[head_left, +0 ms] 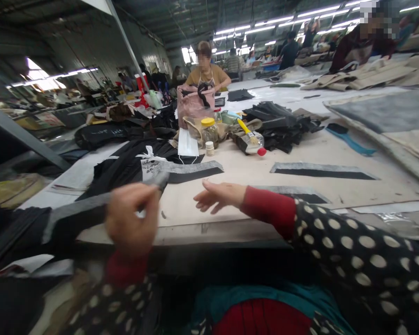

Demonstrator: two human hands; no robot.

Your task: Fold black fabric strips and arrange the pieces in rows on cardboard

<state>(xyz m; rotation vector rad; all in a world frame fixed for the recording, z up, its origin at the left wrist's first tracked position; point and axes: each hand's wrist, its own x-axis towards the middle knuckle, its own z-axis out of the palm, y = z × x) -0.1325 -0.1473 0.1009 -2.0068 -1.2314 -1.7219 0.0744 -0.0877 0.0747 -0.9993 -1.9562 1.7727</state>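
My left hand [132, 218], blurred by motion, is closed with curled fingers at the near edge of the board. It seems to grip a black fabric strip [77, 218] with a grey band; the strip runs out to the left and a blurred end shows past the fingers. My right hand [220, 194] hovers over the pale board [185, 204], fingers stretched out and holding nothing. Just beyond it lies another black strip with a grey edge [196, 173]. A similar strip [324, 171] lies to the right, and one [300, 191] is partly hidden behind my right forearm.
Behind the strips stand a yellow-lidded jar [209, 132], a small white bottle [210, 149], a yellow-handled brush [246, 128] and a white face mask [188, 143]. Black pieces [279, 123] lie piled behind them. A person [209, 74] works across the table near a pink bag [193, 102].
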